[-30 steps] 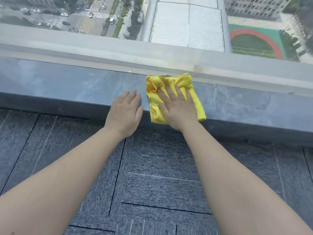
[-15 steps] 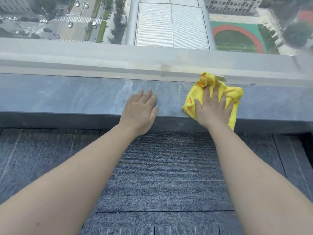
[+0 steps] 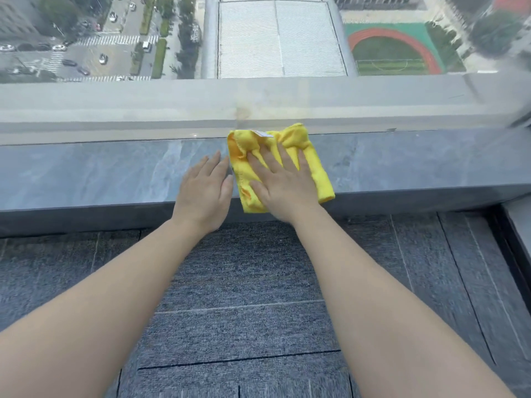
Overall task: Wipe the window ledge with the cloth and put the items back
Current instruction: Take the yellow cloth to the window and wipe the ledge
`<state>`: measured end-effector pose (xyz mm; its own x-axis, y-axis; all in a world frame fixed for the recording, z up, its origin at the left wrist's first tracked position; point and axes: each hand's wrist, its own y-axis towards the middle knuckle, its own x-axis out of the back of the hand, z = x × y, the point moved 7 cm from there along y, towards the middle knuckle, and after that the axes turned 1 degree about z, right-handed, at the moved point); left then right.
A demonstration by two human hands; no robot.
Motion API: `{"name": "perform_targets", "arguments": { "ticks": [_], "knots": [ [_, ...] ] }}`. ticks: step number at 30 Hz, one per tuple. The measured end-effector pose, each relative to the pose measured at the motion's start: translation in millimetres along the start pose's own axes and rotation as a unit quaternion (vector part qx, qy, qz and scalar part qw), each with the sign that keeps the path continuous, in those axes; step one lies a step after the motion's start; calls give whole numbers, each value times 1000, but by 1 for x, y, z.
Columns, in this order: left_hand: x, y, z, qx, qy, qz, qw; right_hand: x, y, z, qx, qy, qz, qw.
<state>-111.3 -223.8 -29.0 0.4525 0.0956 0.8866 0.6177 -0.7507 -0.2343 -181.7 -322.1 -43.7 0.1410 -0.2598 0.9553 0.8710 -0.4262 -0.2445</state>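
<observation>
A yellow cloth (image 3: pixel 311 162) lies crumpled on the grey stone window ledge (image 3: pixel 100 173), reaching from the window frame to the ledge's front edge. My right hand (image 3: pixel 283 186) presses flat on the cloth with fingers spread. Just to its left, my left hand (image 3: pixel 205 191) rests palm down on the bare ledge, fingers together and nearly touching the cloth's left edge. No other items show on the ledge.
A pale window frame (image 3: pixel 143 110) and glass run along the back of the ledge, with a street and rooftops far below. Grey carpet tiles (image 3: pixel 244 282) cover the floor under my arms. A dark corner edge (image 3: pixel 514 225) rises at the far right.
My right hand has slid the cloth back to the left along the ledge, from well apart to right beside my left hand. The left hand has stayed flat on the ledge.
</observation>
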Motion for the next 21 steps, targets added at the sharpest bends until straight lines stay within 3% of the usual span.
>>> {"name": "perform_targets", "arguments": {
  "ticks": [3,11,17,21],
  "knots": [
    [0,3,-3,1,11,-2,1000,0,-8,-14,0,11,-2,1000],
    [-27,12,-59,-69,67,33,995,5,-31,-97,-152,32,-23,988],
    [-44,26,-97,-98,73,59,991,12,-60,-185,-291,41,-20,956],
    [-51,36,-118,-113,78,72,988,15,-63,-208,-362,64,-15,930]
  ]
}}
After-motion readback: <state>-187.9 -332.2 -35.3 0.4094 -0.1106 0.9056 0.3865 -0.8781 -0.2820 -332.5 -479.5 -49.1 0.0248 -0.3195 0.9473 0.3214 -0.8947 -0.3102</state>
